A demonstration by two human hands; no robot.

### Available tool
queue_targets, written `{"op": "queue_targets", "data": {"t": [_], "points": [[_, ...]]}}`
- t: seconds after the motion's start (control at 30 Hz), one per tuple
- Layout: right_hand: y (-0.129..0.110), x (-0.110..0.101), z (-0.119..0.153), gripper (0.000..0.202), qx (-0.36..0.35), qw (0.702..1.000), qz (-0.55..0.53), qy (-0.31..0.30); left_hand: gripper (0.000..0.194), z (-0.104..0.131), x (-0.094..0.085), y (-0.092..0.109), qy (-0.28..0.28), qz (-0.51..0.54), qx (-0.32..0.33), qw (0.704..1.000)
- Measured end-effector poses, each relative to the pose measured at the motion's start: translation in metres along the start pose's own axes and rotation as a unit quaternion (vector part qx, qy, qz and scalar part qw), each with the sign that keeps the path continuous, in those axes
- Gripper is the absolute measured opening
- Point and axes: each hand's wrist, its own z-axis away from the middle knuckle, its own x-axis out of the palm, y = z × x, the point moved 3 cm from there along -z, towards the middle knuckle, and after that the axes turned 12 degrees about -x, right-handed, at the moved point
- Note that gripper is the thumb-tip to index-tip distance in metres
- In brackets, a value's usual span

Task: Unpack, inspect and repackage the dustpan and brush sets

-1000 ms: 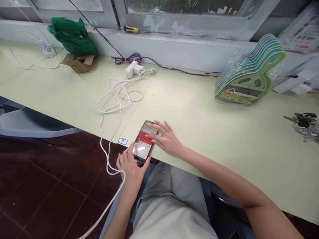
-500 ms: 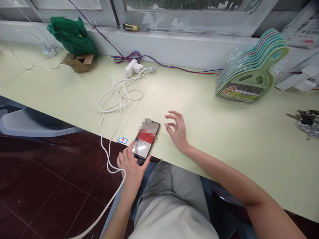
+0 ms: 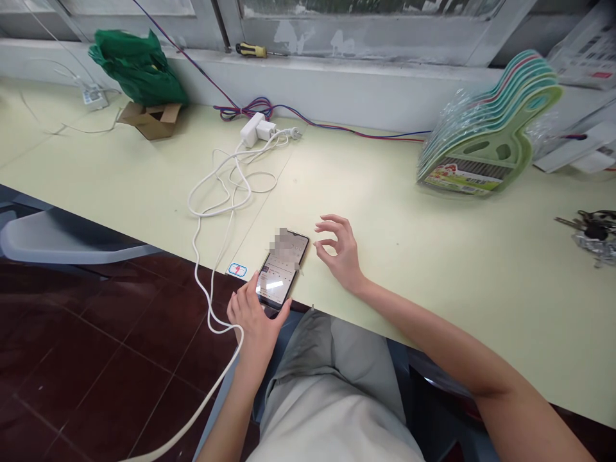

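A smartphone (image 3: pixel 283 269) lies tilted across the front edge of the table, its screen lit and partly blurred out. My left hand (image 3: pixel 255 314) grips its lower end, with the thumb on the right side and the fingers on the left. Just right of the phone, my right hand (image 3: pixel 339 253) hovers over the table with curled fingers, apart from one another and holding nothing. A white cable (image 3: pixel 210 301) hangs over the table edge and passes by my left wrist. Whether it connects to the phone is hidden.
A white power adapter (image 3: pixel 253 130) and coiled cables sit behind the phone. At the back left, a green bag (image 3: pixel 137 67) rests by a small cardboard box (image 3: pixel 156 123). Wrapped green dustpans (image 3: pixel 491 138) and keys (image 3: pixel 594 228) are rightward; a screwdriver (image 3: pixel 253 50) lies on the sill.
The red band on the phone screen has given way to a pale page. My right hand has shifted slightly left, its thumb and index finger closer together. My left hand keeps its grip.
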Motion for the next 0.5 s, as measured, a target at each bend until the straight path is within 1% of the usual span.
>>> {"op": "queue_targets", "data": {"t": [0.2, 0.37, 0.5], "points": [[0.0017, 0.0009, 0.0003, 0.024, 0.015, 1.0, -0.015, -0.005, 0.074, -0.0005, 0.0004, -0.0001, -0.001, -0.002, -0.001, 1.0], [0.0026, 0.0001, -0.0013, 0.018, -0.003, 1.0, 0.004, -0.002, 0.075, -0.0007, 0.0002, 0.0004, -0.003, -0.001, 0.0, 1.0], [0.0058, 0.0003, -0.0015, 0.016, 0.0, 1.0, 0.006, 0.0, 0.075, -0.0004, -0.0004, 0.0007, -0.006, 0.01, -0.002, 1.0]]}}
